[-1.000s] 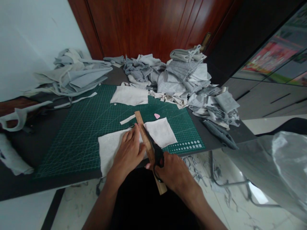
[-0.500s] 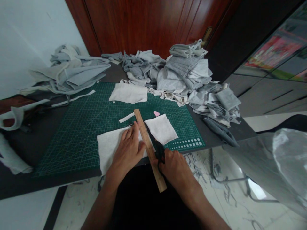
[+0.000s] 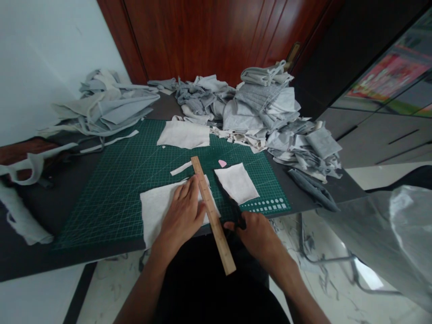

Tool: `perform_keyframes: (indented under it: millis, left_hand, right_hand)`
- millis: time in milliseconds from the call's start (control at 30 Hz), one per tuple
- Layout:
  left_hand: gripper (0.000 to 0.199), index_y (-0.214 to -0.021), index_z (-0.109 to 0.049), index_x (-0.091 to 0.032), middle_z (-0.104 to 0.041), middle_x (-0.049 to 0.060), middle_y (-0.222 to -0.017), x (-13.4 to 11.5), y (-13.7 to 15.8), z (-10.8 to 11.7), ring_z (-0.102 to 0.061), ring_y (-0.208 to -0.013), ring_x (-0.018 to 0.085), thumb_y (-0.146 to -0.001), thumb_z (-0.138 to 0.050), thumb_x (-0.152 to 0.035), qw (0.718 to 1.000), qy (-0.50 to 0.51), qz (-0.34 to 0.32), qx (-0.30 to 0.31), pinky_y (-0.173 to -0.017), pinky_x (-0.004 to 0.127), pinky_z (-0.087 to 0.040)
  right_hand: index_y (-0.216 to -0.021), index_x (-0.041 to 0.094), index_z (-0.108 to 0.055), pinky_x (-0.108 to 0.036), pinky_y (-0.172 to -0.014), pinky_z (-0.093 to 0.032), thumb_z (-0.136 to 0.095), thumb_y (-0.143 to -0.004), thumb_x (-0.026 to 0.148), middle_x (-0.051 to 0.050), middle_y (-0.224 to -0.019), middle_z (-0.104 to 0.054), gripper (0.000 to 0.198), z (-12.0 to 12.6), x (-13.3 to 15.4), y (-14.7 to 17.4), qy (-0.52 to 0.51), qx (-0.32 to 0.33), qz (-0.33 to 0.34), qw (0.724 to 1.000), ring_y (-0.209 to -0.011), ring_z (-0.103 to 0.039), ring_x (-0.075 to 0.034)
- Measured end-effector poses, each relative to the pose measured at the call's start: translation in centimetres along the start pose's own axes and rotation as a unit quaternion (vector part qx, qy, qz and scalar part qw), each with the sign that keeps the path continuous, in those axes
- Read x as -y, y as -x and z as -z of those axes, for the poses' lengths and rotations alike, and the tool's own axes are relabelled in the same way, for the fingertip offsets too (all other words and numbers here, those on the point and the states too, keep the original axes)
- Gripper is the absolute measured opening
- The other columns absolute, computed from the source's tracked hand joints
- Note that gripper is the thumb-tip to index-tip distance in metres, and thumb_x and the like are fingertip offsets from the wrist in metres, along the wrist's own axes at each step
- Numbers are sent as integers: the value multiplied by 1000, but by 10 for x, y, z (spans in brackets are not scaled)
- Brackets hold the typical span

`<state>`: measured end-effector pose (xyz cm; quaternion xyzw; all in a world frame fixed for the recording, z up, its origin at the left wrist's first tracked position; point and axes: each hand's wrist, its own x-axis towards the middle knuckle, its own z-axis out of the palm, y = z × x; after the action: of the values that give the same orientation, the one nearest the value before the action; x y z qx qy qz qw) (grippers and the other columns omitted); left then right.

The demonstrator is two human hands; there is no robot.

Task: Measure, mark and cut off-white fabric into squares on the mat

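Note:
My left hand (image 3: 184, 211) lies flat with outstretched fingers on a white cloth piece (image 3: 153, 209), its fingertips and thumb against the left edge of a wooden ruler (image 3: 213, 215). The ruler slants across the cloth and sticks out past the table's front edge. Black scissors (image 3: 236, 210) are gripped by the handles in my right hand (image 3: 261, 236), right of the ruler. Their dark blades lie along the left edge of a smaller, roughly square white cloth piece (image 3: 239, 182). Above it is a pink chalk piece (image 3: 222, 163). A narrow white strip (image 3: 180, 168) lies left of the ruler's far end.
A green cutting mat (image 3: 108, 193) covers much of the dark table (image 3: 101, 259). Another white cloth piece (image 3: 185, 134) lies toward the back. Grey cloth heaps (image 3: 111, 103) and stacks (image 3: 263, 101) line the far side. A clear plastic bag (image 3: 381, 238) hangs at right.
My right hand and the scissors have shifted right, away from the ruler. The square cloth piece has moved right with them. My left hand stays on the cloth beside the ruler.

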<state>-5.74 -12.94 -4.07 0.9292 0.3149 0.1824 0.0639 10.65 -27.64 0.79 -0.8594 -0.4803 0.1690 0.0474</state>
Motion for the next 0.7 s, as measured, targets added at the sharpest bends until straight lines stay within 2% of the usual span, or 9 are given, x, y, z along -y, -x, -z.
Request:
perform_keyframes:
  millis: [133,300,467,567,700]
  left_hand:
    - [67,-162,-25,1,-40,26,-167,-2,0,1,-39,-155,35,-104,-41,-27,1000,-11,2,6,-126,53,-33]
    - [67,-164,-26,-1,-41,22,-168,-3,-1,5,-39,-156,33,-104,-41,-26,1000,-10,5,14,-126,52,-34]
    - [56,-161,-41,-13,-41,13,-169,-5,-1,9,-35,-158,31,-106,-39,-25,1000,-1,-5,21,-127,53,-31]
    - [51,-157,-48,-18,-44,11,-168,-7,-2,11,-35,-158,31,-107,-40,-29,1000,6,-1,18,-128,53,-31]
    - [58,-157,-46,-16,-40,15,-169,-7,-2,11,-34,-157,37,-106,-49,-44,1000,-2,-9,21,-127,57,-31]
  right_hand:
    - [-79,18,-67,-31,-66,-40,-76,-94,43,-10,-82,-76,30,3,-27,-9,-52,-17,-44,998,-79,-73,-25]
    - [-71,22,-58,-29,-61,-34,-80,-86,45,-3,-71,-70,35,8,-49,2,-116,66,-18,991,-67,-65,-20]
    - [-80,22,-59,-29,-62,-33,-81,-79,48,-1,-70,-68,34,-3,-57,27,-122,107,-12,987,-62,-59,-18]
    - [-84,23,-60,-29,-60,-35,-79,-78,54,0,-68,-66,37,-11,-66,37,-154,80,-25,985,-60,-58,-18]
    - [-87,22,-62,-30,-58,-40,-67,-83,69,-2,-67,-65,47,-11,-82,41,-228,12,-12,973,-60,-60,-20]
